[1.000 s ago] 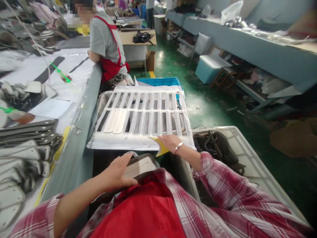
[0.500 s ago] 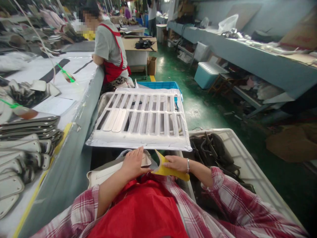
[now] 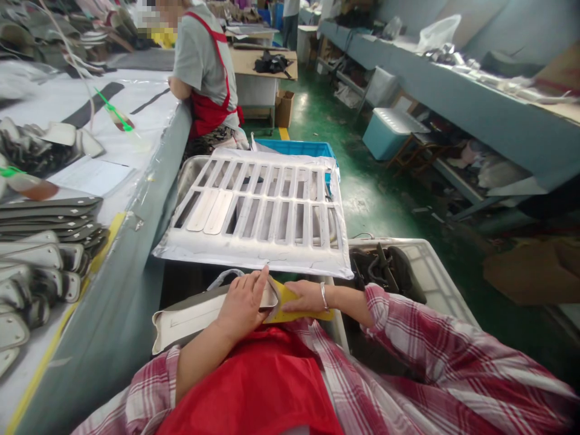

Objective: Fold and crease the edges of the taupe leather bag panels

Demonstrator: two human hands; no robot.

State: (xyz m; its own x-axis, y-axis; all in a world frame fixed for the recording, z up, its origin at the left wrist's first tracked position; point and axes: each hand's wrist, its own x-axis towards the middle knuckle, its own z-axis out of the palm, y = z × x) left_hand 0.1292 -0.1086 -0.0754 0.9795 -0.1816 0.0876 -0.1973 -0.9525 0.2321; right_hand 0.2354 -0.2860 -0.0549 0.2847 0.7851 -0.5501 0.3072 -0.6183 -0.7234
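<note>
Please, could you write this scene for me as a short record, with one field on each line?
Left hand: laid over the right end of a white-and-grey piece
Right hand: holds a yellow sheet beside that end; contact between sheet and piece is unclear
Ahead: slotted white rack, two pale strips side by side at the left of its near row
Right side: pale crate with dark items
Left side: table with stacked pieces
Beyond: blue crate; co-worker at the table
</note>
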